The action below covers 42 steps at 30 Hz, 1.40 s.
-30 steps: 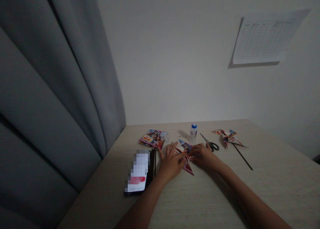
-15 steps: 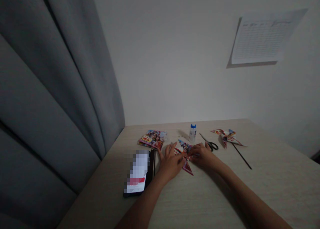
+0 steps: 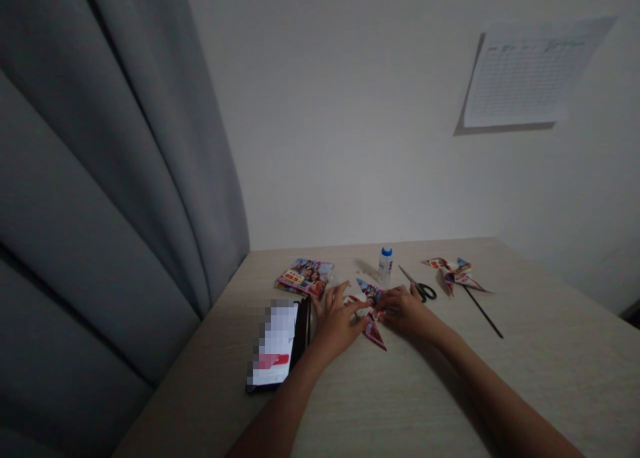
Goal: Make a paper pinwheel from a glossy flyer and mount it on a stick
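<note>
Printed paper (image 3: pixel 374 335), red and blue

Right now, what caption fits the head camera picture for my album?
Left hand and right hand touch folded paper, near a blue-capped bottle, scissors and a pinwheel with a stick.

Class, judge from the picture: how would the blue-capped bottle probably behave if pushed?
The bottle would probably tip if pushed near its top, since it stands upright and is taller than wide. Once down, it may roll, as its sides look rounded.
</note>
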### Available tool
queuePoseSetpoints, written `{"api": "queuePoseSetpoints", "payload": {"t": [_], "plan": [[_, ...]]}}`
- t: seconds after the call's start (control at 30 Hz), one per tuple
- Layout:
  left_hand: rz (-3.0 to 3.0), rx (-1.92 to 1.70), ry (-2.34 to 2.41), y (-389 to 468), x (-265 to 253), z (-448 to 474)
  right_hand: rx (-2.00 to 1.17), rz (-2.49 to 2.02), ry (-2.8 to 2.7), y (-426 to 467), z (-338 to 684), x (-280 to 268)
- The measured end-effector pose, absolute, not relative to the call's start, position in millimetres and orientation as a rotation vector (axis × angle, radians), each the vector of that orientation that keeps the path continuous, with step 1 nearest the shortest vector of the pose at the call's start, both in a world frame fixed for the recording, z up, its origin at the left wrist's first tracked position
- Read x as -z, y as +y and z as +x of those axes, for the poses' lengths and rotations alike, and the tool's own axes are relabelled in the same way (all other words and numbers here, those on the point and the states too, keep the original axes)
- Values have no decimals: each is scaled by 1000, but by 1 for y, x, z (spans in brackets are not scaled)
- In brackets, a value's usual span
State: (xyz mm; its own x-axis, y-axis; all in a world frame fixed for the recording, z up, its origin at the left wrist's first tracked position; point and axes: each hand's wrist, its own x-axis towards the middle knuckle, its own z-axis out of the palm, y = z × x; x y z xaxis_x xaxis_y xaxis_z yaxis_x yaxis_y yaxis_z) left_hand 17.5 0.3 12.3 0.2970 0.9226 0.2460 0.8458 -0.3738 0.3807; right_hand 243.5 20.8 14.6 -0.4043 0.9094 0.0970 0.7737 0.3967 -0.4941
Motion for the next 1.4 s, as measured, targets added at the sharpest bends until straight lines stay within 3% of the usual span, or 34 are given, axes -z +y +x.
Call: {"api": "queuePoseSetpoints", "payload": {"t": [0.5,0.87,1.4], "plan": [[2338,-659,1559,4,-13,7,-575,-1386,-2204,19,245,-25],[2317,-485,1466,4,-18,0,-466,-1379,-2281,31,251,1],[2330,-700,1595,4,-18,7,-239,-1630,-2332,19,247,-22]]}}
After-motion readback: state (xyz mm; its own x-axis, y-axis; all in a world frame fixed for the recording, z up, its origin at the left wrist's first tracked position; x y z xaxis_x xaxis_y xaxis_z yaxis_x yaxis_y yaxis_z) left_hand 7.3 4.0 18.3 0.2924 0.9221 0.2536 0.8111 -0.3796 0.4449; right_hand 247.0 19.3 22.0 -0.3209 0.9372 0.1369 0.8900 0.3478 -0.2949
